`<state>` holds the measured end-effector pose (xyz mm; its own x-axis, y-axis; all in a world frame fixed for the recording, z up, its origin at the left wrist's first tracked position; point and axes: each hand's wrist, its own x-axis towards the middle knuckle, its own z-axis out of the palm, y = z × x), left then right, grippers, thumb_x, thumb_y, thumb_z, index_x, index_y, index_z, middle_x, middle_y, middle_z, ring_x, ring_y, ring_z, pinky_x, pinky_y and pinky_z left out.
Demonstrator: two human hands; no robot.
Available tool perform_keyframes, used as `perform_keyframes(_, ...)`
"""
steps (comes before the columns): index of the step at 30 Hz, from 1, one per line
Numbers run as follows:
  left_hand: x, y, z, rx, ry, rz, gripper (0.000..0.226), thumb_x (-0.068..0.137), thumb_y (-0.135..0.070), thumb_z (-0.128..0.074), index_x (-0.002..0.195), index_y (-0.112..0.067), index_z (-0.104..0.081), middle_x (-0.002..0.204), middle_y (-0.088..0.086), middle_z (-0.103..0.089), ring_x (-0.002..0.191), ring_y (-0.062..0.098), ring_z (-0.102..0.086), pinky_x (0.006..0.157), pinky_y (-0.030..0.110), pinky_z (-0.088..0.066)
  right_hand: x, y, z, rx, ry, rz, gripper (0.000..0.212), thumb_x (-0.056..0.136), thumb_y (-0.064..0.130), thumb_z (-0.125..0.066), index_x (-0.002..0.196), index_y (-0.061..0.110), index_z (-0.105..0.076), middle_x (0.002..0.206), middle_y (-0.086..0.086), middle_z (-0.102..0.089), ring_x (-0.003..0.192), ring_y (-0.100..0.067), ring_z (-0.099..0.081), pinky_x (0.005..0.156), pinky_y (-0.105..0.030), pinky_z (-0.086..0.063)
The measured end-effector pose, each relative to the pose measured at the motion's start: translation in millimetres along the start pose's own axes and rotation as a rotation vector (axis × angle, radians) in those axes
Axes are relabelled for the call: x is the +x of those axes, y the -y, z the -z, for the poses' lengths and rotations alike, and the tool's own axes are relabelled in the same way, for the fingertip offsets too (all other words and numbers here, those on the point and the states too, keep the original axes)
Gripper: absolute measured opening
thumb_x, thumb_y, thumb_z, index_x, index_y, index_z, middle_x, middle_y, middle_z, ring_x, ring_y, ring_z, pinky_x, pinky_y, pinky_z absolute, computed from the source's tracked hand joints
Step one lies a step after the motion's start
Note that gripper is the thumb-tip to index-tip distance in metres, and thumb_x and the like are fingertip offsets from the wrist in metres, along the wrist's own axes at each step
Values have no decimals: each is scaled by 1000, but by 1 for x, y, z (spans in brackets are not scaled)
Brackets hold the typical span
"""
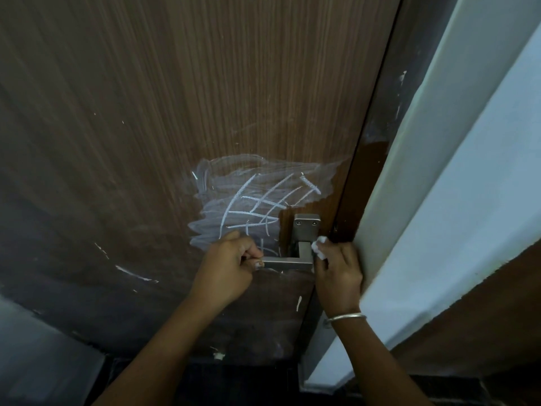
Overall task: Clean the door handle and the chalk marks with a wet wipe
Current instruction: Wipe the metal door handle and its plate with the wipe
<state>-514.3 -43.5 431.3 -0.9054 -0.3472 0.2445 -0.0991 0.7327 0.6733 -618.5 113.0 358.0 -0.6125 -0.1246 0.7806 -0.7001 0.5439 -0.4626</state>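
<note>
Our left hand (231, 262) grips the door handle (288, 262); our right hand (336, 268), at 3 o'clock, pinches the wet wipe (319, 247). Let's rub slowly.

Across most of the view, a brown wood-grain door (146, 112), darker and scuffed toward its lower edge. Along its right edge, a dark door frame (389, 106), smeared with pale marks higher up. Right of the frame, a pale wall (468, 171), with a brown band (483, 332) lower down. Just beside the door's right edge, low, a thin silver bangle (347, 317). Below the door's bottom edge, dark floor (234, 385). Off the door's lower left corner, a pale grey surface (35, 347).
</note>
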Motion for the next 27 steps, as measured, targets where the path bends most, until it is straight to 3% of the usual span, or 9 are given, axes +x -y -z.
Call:
perform_keyframes(2, 0, 0, 0, 0, -5, 7, 11, 75, -3, -71, 78, -13, -68, 79, -6, -54, 74, 6, -56, 66, 15, -43, -13, -4, -3, 6, 53, -59, 13, 75, 1, -67, 87, -1, -72, 77, -15, -64, 65, -27, -63, 68, -22, -51)
perform_keyframes(6, -1, 0, 0, 3, -6, 6, 13, 75, -2, -71, 77, -14, -68, 78, -9, -52, 74, 6, -55, 66, 16, -44, -28, -7, -11, 70, 150, -251, 20, 66, -10, -75, 83, 2, -73, 85, -16, -64, 72, -30, -65, 77, -28, -52)
perform_keyframes(9, -1, 0, -1, 2, -12, 2, 13, 75, -2, -71, 77, -14, -68, 77, -10, -51, 73, 6, -55, 65, 15, -43, -34, -6, -12, 103, 122, -293, 19, 71, -7, -73, 85, 5, -73, 90, -15, -66, 76, -28, -66, 80, -21, -49)
perform_keyframes(13, -1, 1, -1, -13, -22, 6, 13, 75, -3, -71, 76, -15, -68, 77, -10, -52, 73, 6, -55, 65, 16, -44, -34, 3, -6, 169, 1, -300, 22, 80, 3, -64, 102, 4, -69, 107, -14, -60, 94, -19, -59, 88, -26, -49)
perform_keyframes(17, -1, 2, -2, -6, -21, 2, 14, 75, -4, -71, 75, -17, -67, 78, -10, -52, 73, 6, -55, 66, 16, -44, -31, 8, 1, 25, 3, -160, 46, 79, 0, -59, 125, -3, -54, 129, -19, -46, 120, -26, -44, 103, -33, -38)
perform_keyframes(21, -1, 3, -2, -5, -23, 7, 15, 75, -4, -71, 75, -19, -67, 78, -10, -52, 74, 6, -56, 66, 16, -43, -35, 5, -5, -268, 273, -164, 75, 71, 1, -74, 135, -10, -35, 147, -27, -28, 132, -38, -32, 102, -51, -32)
perform_keyframes(24, -1, 2, -2, 0, -20, 9, 15, 76, -3, -70, 76, -18, -67, 80, -11, -52, 75, 4, -56, 66, 13, -42, -48, 5, -9, -354, 438, -236, 79, 77, 10, -73, 139, -6, -29, 151, -21, -5, 133, -42, -32, 103, -50, -35)
perform_keyframes(27, -1, 3, -2, 8, -23, 16, 14, 76, -3, -70, 78, -17, -67, 81, -8, -53, 76, 6, -56, 67, 15, -45, -56, 3, -11, -333, 471, -320, 81, 83, 14, -66, 145, -1, -16, 148, -15, 7, 136, -41, -27, 107, -44, -28)
